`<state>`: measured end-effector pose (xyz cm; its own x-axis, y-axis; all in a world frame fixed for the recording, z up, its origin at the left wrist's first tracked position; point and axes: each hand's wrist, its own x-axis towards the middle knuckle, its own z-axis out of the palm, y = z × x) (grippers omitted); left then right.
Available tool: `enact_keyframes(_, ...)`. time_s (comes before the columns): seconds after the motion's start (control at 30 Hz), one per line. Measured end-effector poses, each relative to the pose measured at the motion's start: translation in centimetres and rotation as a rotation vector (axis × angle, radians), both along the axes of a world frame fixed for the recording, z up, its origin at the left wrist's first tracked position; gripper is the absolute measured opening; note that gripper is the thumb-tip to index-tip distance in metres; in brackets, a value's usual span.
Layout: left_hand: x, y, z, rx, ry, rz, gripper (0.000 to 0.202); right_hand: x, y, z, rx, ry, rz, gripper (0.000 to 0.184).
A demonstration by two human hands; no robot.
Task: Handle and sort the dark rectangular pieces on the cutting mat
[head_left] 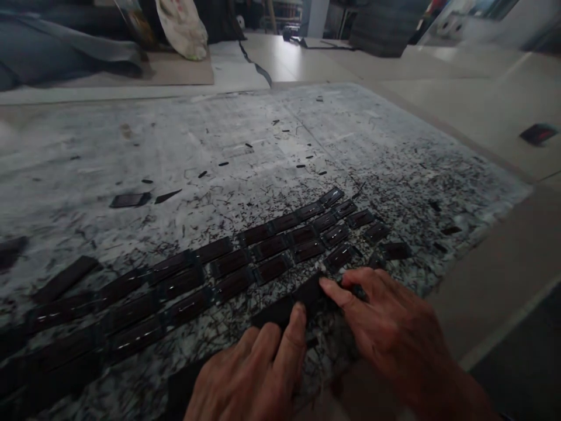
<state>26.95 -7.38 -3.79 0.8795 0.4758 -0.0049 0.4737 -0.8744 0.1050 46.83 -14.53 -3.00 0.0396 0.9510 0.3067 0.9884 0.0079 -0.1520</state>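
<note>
Rests the left hand (252, 374) at the near edge of the scene, with the index fingertip laid on a dark strip (272, 313) and the other fingers bent. Reaches in from the near right with the right hand (390, 330), touching the same strip toward its far right end with an extended index finger, the others curled. Cannot tell of any pinch or grip in either hand, with the undersides of the fingers out of sight. Has the strip running slantwise from near left to far right, just on the near side of several rows of glossy dark pieces (272, 268). Shows dark shreds (438, 169) strewn thickly over a whitish sheet (184, 128) around the rows, thinner toward the far side. Includes, left of centre, a loose slab (130, 200) just beside a pointed sliver (168, 196). Carries, on the pale tabletop (438, 67), a small dark packet (539, 134) at right, a block-like stack (385, 26) far off, and grey cloth (65, 49) at far left.
</note>
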Motion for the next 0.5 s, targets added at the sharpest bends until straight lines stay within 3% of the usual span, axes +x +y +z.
enact_keyframes(0.2, 0.1, 0.4, 0.6, -0.008, -0.02, -0.045, 0.062, 0.1, 0.0, 0.0, 0.023, 0.059, -0.039, 0.036)
enact_keyframes(0.33, 0.2, 0.4, 1.0, -0.05, 0.021, -0.043, 0.062, -0.2, 0.7, 0.4, -0.046, 0.029, -0.044, 0.039)
enact_keyframes(0.5, 0.5, 0.2, 1.5, -0.107, 0.033, 0.031, 0.047, 0.0, 0.5, 0.4, -0.026, 0.026, -0.084, 0.035)
